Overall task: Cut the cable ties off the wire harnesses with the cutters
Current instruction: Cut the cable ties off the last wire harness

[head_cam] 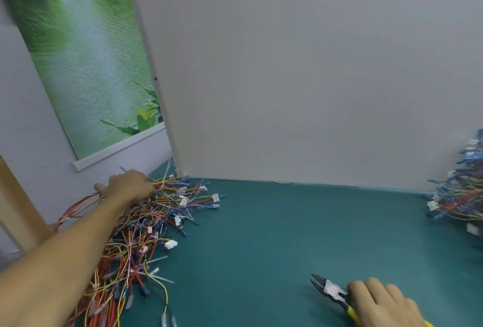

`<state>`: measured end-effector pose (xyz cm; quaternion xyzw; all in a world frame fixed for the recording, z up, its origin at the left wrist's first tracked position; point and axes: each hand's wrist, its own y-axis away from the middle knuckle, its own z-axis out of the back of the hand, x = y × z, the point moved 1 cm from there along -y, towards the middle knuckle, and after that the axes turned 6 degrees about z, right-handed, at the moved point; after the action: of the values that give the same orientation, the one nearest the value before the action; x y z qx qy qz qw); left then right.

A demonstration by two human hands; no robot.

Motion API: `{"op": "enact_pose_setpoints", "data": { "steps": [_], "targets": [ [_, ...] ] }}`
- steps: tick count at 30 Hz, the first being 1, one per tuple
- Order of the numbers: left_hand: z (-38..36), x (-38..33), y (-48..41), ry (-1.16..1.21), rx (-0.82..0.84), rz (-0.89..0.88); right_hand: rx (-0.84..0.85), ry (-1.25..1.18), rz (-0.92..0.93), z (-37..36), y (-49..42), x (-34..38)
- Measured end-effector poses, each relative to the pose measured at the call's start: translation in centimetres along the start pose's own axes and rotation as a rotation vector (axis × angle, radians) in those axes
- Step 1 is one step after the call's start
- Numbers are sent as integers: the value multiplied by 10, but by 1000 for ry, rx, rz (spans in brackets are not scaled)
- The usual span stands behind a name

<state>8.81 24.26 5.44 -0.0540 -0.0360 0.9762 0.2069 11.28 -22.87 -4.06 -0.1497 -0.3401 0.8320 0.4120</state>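
A big pile of red, yellow and blue wire harnesses (146, 224) with white connectors and pale cable ties lies on the left of the teal table (274, 235). My left hand (128, 186) reaches to the pile's far end and grips wires there. At the lower right my right hand (386, 303) holds the yellow-handled cutters (330, 290) just above the table, with the dark jaws slightly apart and pointing left, nothing between them.
A second heap of harnesses (460, 196) is stacked at the right edge. A grey board (300, 78) stands upright along the back of the table. On the left wall hangs a green landscape poster (83, 65), and a wooden piece (18, 209) stands at the left edge.
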Motion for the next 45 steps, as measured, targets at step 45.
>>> {"op": "enact_pose_setpoints", "data": {
  "steps": [45],
  "targets": [
    [56,-197,359,1191,-18,-1001,-412,-1328,-848,114,-59,-55]
  ]
}}
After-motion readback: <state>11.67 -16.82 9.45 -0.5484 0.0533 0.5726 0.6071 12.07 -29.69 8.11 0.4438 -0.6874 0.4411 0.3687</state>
